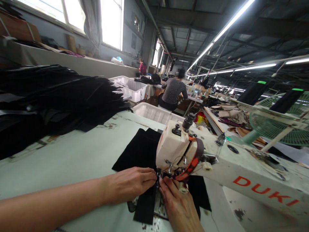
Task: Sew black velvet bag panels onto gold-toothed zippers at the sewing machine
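A piece of black fabric (137, 149) lies on the pale sewing table (96, 154) and passes under the head of a white sewing machine (172, 145). Its narrow strip (145, 206) hangs toward me. My left hand (135, 183) comes in from the left, fingers pressed together and closed on the fabric just left of the presser foot (159, 174). Close by on the right, my right hand (177, 198) has its fingertips together on the fabric, beside the foot. Both sets of fingertips are partly hidden by the fabric and machine parts. More black fabric (199, 193) shows under the machine arm.
A tall heap of black cut pieces (55, 96) covers the table's left side. White plastic bins (154, 112) stand behind the table. Farther off, a seated person (174, 91) has their back to me. A green fan (282, 119) and dark thread cones (252, 93) are at right.
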`<state>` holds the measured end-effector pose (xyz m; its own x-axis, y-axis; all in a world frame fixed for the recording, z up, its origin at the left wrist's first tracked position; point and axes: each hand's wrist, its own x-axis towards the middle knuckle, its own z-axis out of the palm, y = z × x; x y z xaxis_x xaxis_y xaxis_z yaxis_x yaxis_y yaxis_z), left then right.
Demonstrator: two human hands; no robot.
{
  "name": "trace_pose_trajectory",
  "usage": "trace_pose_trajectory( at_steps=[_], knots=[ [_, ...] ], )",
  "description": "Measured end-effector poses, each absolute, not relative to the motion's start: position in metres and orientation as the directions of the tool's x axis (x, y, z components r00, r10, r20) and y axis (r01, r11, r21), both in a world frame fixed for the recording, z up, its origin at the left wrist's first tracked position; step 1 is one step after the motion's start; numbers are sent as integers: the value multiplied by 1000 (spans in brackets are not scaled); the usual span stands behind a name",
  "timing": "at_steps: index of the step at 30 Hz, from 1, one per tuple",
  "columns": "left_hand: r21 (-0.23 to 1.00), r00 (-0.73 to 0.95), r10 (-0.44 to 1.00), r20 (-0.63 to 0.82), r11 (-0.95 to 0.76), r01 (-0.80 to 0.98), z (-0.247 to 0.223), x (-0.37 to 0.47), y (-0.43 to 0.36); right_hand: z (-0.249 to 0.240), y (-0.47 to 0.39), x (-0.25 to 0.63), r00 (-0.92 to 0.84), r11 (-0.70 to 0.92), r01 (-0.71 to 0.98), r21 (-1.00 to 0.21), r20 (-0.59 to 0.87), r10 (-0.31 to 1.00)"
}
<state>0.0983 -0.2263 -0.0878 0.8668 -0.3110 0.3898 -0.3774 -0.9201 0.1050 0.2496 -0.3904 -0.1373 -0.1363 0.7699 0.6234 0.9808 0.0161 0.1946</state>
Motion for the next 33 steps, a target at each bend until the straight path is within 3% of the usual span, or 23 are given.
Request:
trace_pose_trajectory(
  at_steps=[23,28,33],
  knots=[
    [146,874,-276,399,-922,-358,-94,100,-222,-122,-394,248,-103,21,991,134,646,757],
    [216,891,-263,370,-909,-357,-96,99,-220,-118,-394,246,-88,28,994,104,633,769],
    [373,888,-195,417,-854,-362,-93,92,-218,-117,-397,245,-66,20,996,81,618,783]
  ],
)
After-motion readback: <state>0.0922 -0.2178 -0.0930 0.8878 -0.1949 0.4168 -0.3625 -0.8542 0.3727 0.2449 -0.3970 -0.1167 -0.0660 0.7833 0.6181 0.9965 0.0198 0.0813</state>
